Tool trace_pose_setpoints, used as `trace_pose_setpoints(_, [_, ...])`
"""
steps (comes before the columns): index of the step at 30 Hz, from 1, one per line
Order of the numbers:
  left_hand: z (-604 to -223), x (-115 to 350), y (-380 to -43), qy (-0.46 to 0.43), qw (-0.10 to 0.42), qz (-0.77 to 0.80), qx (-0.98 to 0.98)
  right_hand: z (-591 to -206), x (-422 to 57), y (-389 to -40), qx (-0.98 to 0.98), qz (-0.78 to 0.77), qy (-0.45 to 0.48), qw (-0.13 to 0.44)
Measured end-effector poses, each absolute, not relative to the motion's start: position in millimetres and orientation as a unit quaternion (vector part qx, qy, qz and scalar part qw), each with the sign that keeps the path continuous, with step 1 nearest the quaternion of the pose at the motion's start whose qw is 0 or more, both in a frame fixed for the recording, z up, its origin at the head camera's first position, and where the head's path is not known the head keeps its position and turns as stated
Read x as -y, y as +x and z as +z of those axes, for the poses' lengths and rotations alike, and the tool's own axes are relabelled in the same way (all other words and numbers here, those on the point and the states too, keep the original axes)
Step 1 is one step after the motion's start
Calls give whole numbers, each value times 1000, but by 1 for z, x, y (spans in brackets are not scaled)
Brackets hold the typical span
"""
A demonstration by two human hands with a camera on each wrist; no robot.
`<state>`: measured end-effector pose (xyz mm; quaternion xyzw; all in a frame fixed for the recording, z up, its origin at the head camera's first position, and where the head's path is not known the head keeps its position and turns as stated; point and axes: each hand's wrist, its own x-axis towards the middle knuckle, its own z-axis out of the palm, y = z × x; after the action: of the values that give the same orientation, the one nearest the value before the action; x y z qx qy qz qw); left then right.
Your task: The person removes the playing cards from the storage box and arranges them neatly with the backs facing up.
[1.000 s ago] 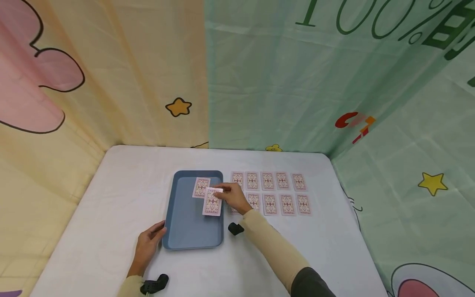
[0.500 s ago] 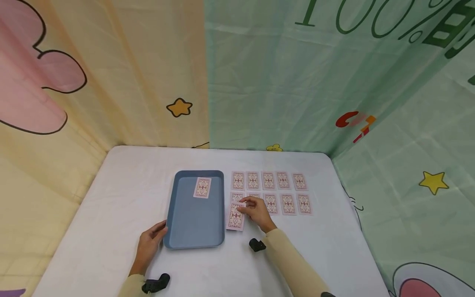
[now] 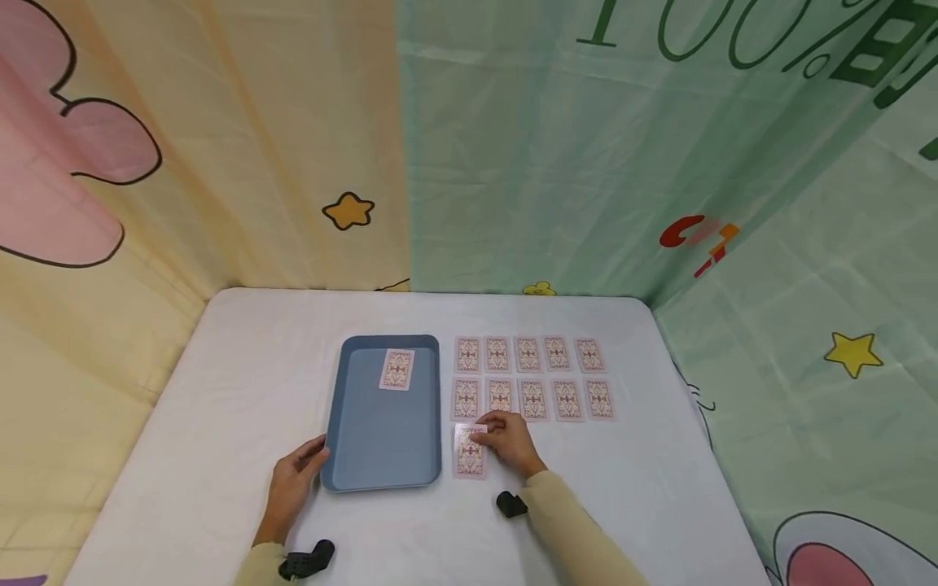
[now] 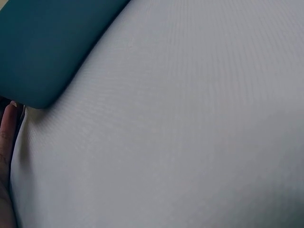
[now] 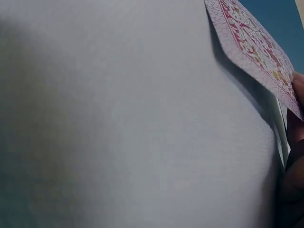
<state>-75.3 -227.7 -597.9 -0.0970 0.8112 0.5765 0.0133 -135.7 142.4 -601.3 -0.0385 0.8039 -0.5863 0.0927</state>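
Note:
My right hand (image 3: 510, 443) pinches a playing card (image 3: 469, 454) by its upper right corner, just below the lower row of cards. The card lies face down, with a red patterned back. In the right wrist view that card (image 5: 259, 50) is tilted, its near edge raised over the cloth with a shadow beneath. My left hand (image 3: 291, 486) holds the left rim of a blue tray (image 3: 381, 439), thumb and fingertips at the edge. Inside the tray, near its top right, lies another face-down card (image 3: 396, 369). The left wrist view shows one finger (image 4: 6, 130) at the tray's corner.
Right of the tray, several face-down cards lie in two rows, an upper row (image 3: 527, 355) and a lower row (image 3: 532, 400). A white cloth covers the table (image 3: 256, 358). Printed curtains (image 3: 528, 163) stand behind and at both sides.
My right hand has carried the card from over the tray to the right, then down toward the near side, below the lower row. The left hand and tray stay in place.

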Motion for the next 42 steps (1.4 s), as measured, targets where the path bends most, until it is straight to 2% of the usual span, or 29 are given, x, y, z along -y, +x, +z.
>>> trace_pose_setpoints(10, [-599,229,-75,-105,27,578,-809,-605,-133,-136,-857,-510,-56,32])
trace_pose_setpoints(25, [-600,227,-75,-99,16,575,-812,-595,-128,-137,-856,-515,-41,11])
trace_pose_setpoints(32, [-599,228,-76,-93,6,577,-811,-557,-96,-167,-828,-556,-70,-2])
trace_pose_setpoints(42, [-596,226,-75,-108,21,571,-813,-537,-26,-211,-812,-577,-76,47])
